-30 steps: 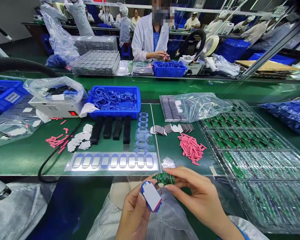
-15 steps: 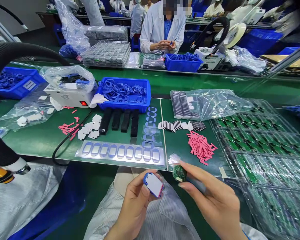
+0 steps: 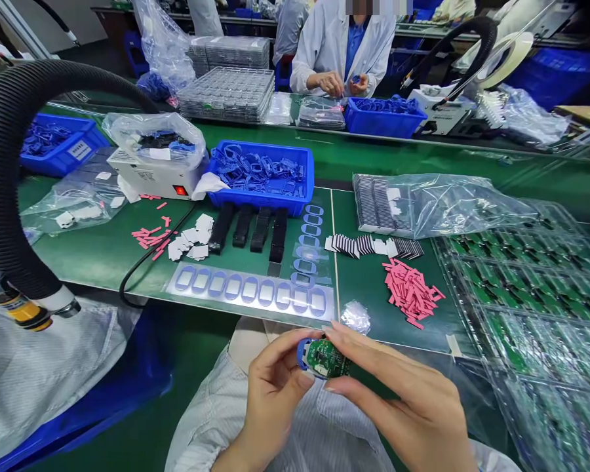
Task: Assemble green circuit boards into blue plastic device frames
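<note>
Circuit board (image 3: 327, 357), green and small, is held over a blue plastic housing (image 3: 301, 353) just off the near edge of the workbench (image 3: 373, 210). The two hands are brought close together: the housing is pinched by the left hand (image 3: 275, 393), and the board by the thumb and fingers of the right hand (image 3: 413, 406). The board is gripped by its edges, probably so that its face is left uncovered and it can be lined up with the housing. Whether it is seated inside cannot be told.

Nearby, parts are grouped by kind, apparently so that each can be reached easily. Four black straps (image 3: 278, 236) are laid side by side. Nine oval stickers (image 3: 250, 290) are set in a row on one near sheet; about seven more form a column (image 3: 311, 231) leading away. Pink strips are gathered in two groups, a dense pile (image 3: 412, 292) on the right and a loose scatter (image 3: 150, 239) on the left, too many to count. Three bins of blue parts are seen: one in the middle (image 3: 255, 198), one at left (image 3: 96, 139) and one on the far bench (image 3: 383, 124). Green boards, uncountable, are kept in clear trays (image 3: 456, 298) at right.
</note>
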A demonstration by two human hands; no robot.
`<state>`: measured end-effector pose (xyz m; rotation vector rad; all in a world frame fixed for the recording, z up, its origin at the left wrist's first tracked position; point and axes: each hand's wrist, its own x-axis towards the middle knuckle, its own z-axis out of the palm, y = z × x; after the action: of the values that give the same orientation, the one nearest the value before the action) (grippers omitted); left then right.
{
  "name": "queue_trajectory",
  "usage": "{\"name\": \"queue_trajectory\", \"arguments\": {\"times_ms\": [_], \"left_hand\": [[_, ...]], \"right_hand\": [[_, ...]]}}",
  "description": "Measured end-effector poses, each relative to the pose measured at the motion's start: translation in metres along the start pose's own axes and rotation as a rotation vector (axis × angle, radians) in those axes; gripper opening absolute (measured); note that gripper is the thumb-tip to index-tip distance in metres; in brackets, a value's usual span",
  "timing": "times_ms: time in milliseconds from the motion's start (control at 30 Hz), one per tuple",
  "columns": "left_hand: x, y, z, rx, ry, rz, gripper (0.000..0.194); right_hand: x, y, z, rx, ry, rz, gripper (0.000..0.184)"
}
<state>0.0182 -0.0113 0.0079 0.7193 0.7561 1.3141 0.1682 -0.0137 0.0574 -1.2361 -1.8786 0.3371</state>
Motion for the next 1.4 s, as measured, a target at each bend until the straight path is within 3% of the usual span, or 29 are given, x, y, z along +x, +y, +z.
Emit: {"name": "queue_trajectory", "arguments": {"times_ms": [267,600,700,933,1067,1233,1300,1400], "left_hand": [[0.001,0.0,0.001,0.061,0.002,0.046,0.028],[0.001,0.0,-0.003,0.162,0.018,0.081,0.026],[0.001,0.0,-0.004,0.181,0.069,0.094,0.029],[-0.002,0.002,0.001,0.13,0.244,-0.15,0.023],[-0.003,0.01,0.009,0.148,0.24,-0.143,0.027],[0.001,0.016,0.004,0.197,0.23,-0.121,0.018],[0.003,0.016,0.0,0.23,0.186,-0.108,0.014],[0.003,0.016,-0.002,0.274,0.135,-0.083,0.014]], "right_hand": [[0.0,0.001,0.003,-0.038,-0.017,-0.039,0.03],[0.001,0.005,-0.002,-0.014,-0.073,-0.118,0.046],[-0.002,0.006,-0.001,-0.017,-0.088,-0.134,0.05],[-0.004,0.007,0.007,-0.166,-0.02,-0.196,0.062],[-0.008,0.012,0.008,-0.217,-0.006,-0.208,0.065],[-0.014,0.015,0.01,-0.183,-0.116,-0.301,0.058],[-0.013,0.015,0.014,-0.111,-0.065,-0.223,0.053],[-0.008,0.015,0.02,0.172,0.047,0.098,0.04]]}}
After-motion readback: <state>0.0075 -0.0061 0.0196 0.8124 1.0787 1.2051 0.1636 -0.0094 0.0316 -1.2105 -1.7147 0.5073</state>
